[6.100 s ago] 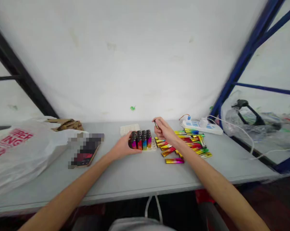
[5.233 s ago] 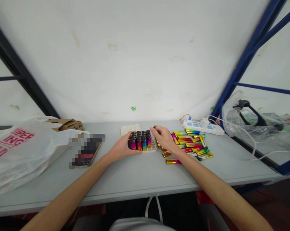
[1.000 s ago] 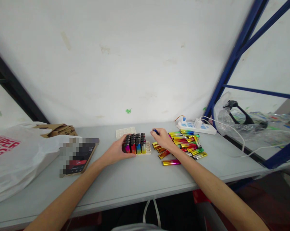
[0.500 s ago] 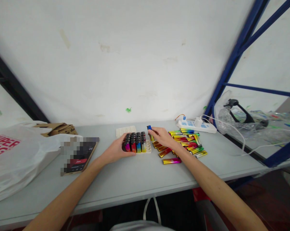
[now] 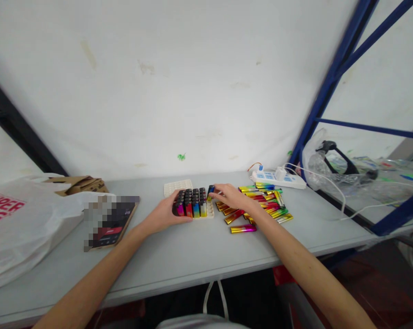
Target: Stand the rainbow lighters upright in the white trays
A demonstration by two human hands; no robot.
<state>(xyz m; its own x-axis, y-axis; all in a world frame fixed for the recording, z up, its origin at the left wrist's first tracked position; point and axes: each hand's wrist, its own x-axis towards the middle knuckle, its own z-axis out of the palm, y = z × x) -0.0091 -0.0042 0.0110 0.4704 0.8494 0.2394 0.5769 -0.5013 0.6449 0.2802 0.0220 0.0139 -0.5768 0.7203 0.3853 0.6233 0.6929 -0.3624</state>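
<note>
Rows of upright lighters [image 5: 195, 209] with black tops and shiny coloured bodies stand in a cream tray [image 5: 210, 211]. My left hand [image 5: 163, 213] is wrapped round the left end of these rows, thumb along the front; its other fingertips are hidden behind. Between the fingertips of my right hand [image 5: 228, 195] is one blue-and-yellow lighter [image 5: 211, 189], held upright at the back of the tray's right-hand column. The front cells of that column show bare. Right of the tray, beside my right wrist, lies a loose pile of metallic lighters [image 5: 271, 210].
Another cream tray [image 5: 171, 187] lies behind, by the wall. A phone [image 5: 117, 224], a white plastic bag [image 5: 45, 228] and brown cardboard [image 5: 86, 184] are on the left. A power strip [image 5: 295, 182] with cables lies at the back right, near a blue metal frame [image 5: 312, 119].
My right hand has moved slightly left and down, bringing the lighter from beside the tray to its back right cells. My left hand stays on the standing lighters.
</note>
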